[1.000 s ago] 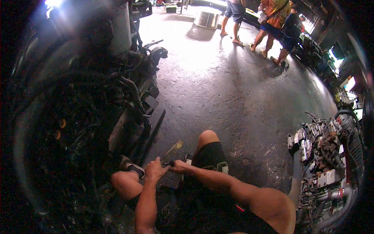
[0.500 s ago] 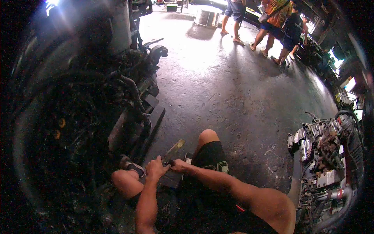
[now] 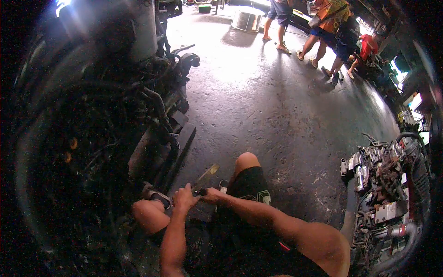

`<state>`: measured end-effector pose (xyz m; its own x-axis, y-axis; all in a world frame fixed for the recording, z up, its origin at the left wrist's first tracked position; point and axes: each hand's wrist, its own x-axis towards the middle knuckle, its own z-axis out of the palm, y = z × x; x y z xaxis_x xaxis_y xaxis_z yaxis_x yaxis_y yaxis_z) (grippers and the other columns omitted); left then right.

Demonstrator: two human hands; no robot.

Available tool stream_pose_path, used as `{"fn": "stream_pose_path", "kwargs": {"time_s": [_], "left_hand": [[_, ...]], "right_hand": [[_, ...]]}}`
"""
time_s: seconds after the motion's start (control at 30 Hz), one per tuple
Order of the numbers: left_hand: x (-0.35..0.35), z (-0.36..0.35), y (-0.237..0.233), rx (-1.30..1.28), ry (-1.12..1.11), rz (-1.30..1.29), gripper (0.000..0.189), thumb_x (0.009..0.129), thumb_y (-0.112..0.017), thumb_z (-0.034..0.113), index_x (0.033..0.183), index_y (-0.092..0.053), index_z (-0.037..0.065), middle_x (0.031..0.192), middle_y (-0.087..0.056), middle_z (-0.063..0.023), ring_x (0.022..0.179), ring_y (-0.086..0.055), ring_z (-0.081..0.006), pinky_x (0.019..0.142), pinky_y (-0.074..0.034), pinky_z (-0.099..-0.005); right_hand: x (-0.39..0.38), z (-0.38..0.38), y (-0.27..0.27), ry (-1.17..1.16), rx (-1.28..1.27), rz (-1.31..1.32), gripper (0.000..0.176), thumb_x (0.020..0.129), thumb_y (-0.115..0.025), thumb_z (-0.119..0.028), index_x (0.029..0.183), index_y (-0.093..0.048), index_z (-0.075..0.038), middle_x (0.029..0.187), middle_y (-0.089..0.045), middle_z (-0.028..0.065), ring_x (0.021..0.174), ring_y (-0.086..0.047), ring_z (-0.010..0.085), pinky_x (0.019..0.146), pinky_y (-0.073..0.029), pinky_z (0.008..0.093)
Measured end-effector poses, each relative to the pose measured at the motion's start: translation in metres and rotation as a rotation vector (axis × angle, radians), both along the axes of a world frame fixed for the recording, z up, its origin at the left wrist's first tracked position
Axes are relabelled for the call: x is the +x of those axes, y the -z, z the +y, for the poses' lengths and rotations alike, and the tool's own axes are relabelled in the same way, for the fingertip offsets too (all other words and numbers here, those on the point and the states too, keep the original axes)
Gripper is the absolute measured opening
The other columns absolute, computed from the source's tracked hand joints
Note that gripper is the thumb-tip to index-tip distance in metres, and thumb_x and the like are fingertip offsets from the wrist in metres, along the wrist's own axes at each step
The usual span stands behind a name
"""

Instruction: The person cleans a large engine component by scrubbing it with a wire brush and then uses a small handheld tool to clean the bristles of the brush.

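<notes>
The left hand (image 3: 183,199) and right hand (image 3: 212,196) are both grasping a small dark part (image 3: 199,192), their grip closing on it from either side, probably so one is steadying while the other is working it. The part is sitting between the knees (image 3: 247,161), which are spreading apart, seemingly giving the arms room. Its exact shape is staying too dim to tell.
</notes>
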<state>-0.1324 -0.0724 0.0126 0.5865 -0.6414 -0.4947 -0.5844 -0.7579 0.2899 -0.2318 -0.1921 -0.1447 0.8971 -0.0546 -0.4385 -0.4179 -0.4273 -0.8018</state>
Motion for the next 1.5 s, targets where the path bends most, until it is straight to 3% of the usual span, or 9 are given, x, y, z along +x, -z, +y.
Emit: {"fn": "stream_pose_path", "kwargs": {"time_s": [0.37, 0.53, 0.7, 0.87, 0.9, 1.03, 1.2, 1.4, 1.5], "left_hand": [[0.004, 0.0, 0.004, 0.061, 0.037, -0.025, 0.053, 0.069, -0.071, 0.038, 0.108, -0.051, 0.007, 0.101, -0.062, -0.0206, 0.098, -0.059, -0.0383, 0.082, -0.047, -0.0464], [0.005, 0.001, 0.0, 0.048, 0.042, -0.009, 0.055, 0.068, -0.072, 0.041, 0.107, -0.051, 0.007, 0.101, -0.062, -0.0209, 0.098, -0.059, -0.0385, 0.082, -0.047, -0.0455], [0.004, 0.0, -0.005, 0.071, 0.037, -0.014, 0.057, 0.067, -0.072, 0.042, 0.107, -0.051, 0.008, 0.102, -0.062, -0.0206, 0.097, -0.059, -0.0376, 0.082, -0.048, -0.0452], [0.005, 0.0, 0.024, 0.117, 0.106, -0.027, 0.055, 0.067, -0.072, 0.04, 0.108, -0.052, 0.009, 0.1, -0.063, -0.0194, 0.097, -0.06, -0.0358, 0.081, -0.048, -0.0459], [0.004, 0.0, 0.029, 0.109, 0.129, -0.028, 0.054, 0.067, -0.072, 0.04, 0.107, -0.052, 0.009, 0.099, -0.063, -0.0189, 0.096, -0.061, -0.0354, 0.081, -0.048, -0.046], [0.002, -0.002, 0.033, 0.107, 0.119, -0.048, 0.052, 0.069, -0.071, 0.038, 0.108, -0.052, 0.01, 0.098, -0.064, -0.0181, 0.095, -0.061, -0.0354, 0.08, -0.049, -0.0462], [0.001, -0.001, 0.009, 0.087, 0.096, -0.018, 0.051, 0.069, -0.071, 0.035, 0.108, -0.05, 0.009, 0.097, -0.064, -0.0184, 0.095, -0.061, -0.0358, 0.08, -0.048, -0.046], [0.0, 0.005, 0.024, 0.081, 0.135, -0.04, 0.056, 0.067, -0.074, 0.038, 0.108, -0.049, 0.009, 0.1, -0.063, -0.0185, 0.097, -0.06, -0.036, 0.08, -0.048, -0.0458], [-0.003, 0.001, 0.017, 0.109, 0.112, -0.025, 0.057, 0.067, -0.074, 0.04, 0.108, -0.049, 0.009, 0.102, -0.063, -0.0185, 0.098, -0.06, -0.0362, 0.081, -0.047, -0.0462]], "right_hand": [[0.0, 0.002, -0.031, -0.021, 0.013, 0.008, 0.045, 0.082, -0.056, -0.042, 0.101, -0.057, -0.002, 0.078, -0.061, 0.015, 0.072, -0.057, 0.022, 0.066, -0.044, 0.0371], [0.0, 0.005, -0.002, -0.039, -0.03, -0.21, 0.045, 0.083, -0.056, -0.042, 0.101, -0.057, -0.001, 0.087, -0.062, 0.0188, 0.079, -0.059, 0.0303, 0.07, -0.044, 0.0389], [0.002, 0.001, 0.043, -0.096, -0.067, -0.128, 0.042, 0.082, -0.058, -0.037, 0.105, -0.057, -0.002, 0.091, -0.062, 0.0198, 0.084, -0.06, 0.0296, 0.072, -0.045, 0.0384], [0.003, 0.0, 0.03, -0.121, -0.068, -0.061, 0.046, 0.076, -0.065, -0.035, 0.108, -0.057, -0.003, 0.096, -0.063, 0.0191, 0.087, -0.062, 0.0271, 0.075, -0.046, 0.0381], [0.004, 0.0, 0.059, -0.125, -0.084, -0.065, 0.048, 0.074, -0.066, -0.036, 0.109, -0.057, -0.004, 0.098, -0.063, 0.0191, 0.088, -0.062, 0.0277, 0.075, -0.046, 0.0385], [-0.004, 0.002, 0.013, -0.1, -0.012, -0.135, 0.054, 0.071, -0.069, -0.039, 0.11, -0.057, -0.004, 0.1, -0.063, 0.019, 0.089, -0.062, 0.0302, 0.076, -0.046, 0.0397], [-0.003, -0.001, 0.004, -0.09, -0.028, -0.092, 0.056, 0.069, -0.07, -0.042, 0.108, -0.058, -0.004, 0.099, -0.063, 0.0191, 0.09, -0.061, 0.0317, 0.076, -0.046, 0.0396], [-0.005, -0.001, -0.004, -0.09, -0.11, -0.118, 0.056, 0.068, -0.069, -0.045, 0.104, -0.059, -0.003, 0.095, -0.063, 0.0199, 0.087, -0.061, 0.033, 0.073, -0.046, 0.041], [-0.001, -0.003, 0.027, -0.113, -0.147, -0.099, 0.053, 0.068, -0.069, -0.044, 0.102, -0.06, -0.003, 0.09, -0.063, 0.0199, 0.082, -0.061, 0.0343, 0.069, -0.046, 0.0419]]}}
